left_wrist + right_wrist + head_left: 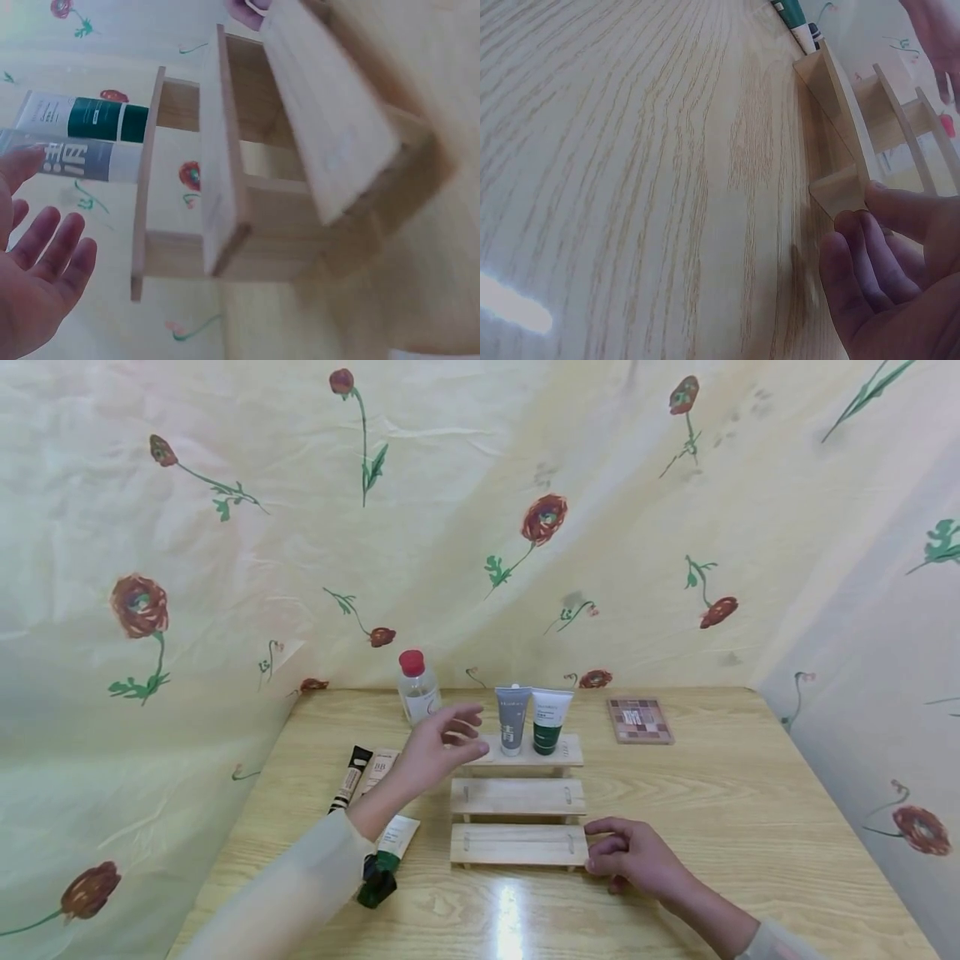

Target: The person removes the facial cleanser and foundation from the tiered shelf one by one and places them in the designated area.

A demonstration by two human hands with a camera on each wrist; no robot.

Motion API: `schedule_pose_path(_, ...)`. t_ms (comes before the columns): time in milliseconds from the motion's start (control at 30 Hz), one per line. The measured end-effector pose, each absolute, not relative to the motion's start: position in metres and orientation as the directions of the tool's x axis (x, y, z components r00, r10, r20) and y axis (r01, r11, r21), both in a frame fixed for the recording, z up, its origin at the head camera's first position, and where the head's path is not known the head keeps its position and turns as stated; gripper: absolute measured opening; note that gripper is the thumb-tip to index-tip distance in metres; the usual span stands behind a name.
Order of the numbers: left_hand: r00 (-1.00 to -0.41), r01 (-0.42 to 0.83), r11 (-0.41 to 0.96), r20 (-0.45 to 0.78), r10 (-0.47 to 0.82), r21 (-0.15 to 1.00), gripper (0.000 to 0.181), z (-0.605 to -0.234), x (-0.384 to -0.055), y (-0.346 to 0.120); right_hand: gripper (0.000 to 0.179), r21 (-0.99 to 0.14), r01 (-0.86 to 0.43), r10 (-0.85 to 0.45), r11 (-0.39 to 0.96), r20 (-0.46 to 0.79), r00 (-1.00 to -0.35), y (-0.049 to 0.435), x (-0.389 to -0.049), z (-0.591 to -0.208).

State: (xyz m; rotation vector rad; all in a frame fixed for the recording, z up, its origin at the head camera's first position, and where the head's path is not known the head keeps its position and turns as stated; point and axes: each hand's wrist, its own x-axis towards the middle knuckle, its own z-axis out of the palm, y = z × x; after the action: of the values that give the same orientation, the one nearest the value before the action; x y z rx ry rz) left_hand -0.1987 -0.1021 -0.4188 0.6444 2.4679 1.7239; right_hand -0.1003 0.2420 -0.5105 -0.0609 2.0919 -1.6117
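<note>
One gray tube and one white-green tube stand cap-down, side by side, on the top/rear level of the wooden rack.

Your L hand is beside the gray tube: fingers bent, apart from thumb, nothing gripped. Your R hand pinches the rt. end of the rack's front board betw. thumb and fingertips.

Handling (est.): tubes light, soft-walled, prob. smooth; tippy on their caps. Take hold mid-body w/ light pressure; excess squeeze may dent the wall. Rack: stiff, light, thin boards; may slide if bumped. Hold by board ends, as R hand does.

Surface: wood-grain table, w/ glare nr. the front; prob. slick. Clear bottle w/ red cap stands behind L hand; palette lies flat, rear rt. Dark tube, beige tube and a second white-green tube lie left of rack, partly hidden by your L arm.

Room: floral sheeting backs the table and covers the sides.
</note>
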Motion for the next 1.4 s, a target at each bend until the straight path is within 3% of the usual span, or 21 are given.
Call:
schedule_pose_path(233, -0.897, 0.333, 0.25, 0.224, 0.381, 0.909, 0.059, -0.411, -0.215, -0.078, 0.062, -0.92, 0.263, -0.332, 0.29, -0.354, -0.874, 0.242, -0.1, -0.511)
schedule_pose_path(567, -0.905, 0.313, 0.275, 0.198, 0.377, 0.909, 0.051, -0.411, -0.22, -0.067, 0.062, -0.922, 0.263, -0.333, 0.285, -0.352, -0.875, 0.242, -0.1, -0.512)
schedule_pose_path(867, -0.915, 0.294, 0.282, 0.183, 0.36, 0.913, 0.036, -0.413, -0.22, -0.065, 0.062, -0.922, 0.26, -0.332, 0.287, -0.351, -0.876, 0.243, -0.1, -0.514)
schedule_pose_path(1400, -0.912, 0.302, 0.25, 0.203, 0.356, 0.92, 0.038, -0.403, -0.202, -0.085, 0.062, -0.926, 0.253, -0.345, 0.28, -0.343, -0.874, 0.243, -0.099, -0.512)
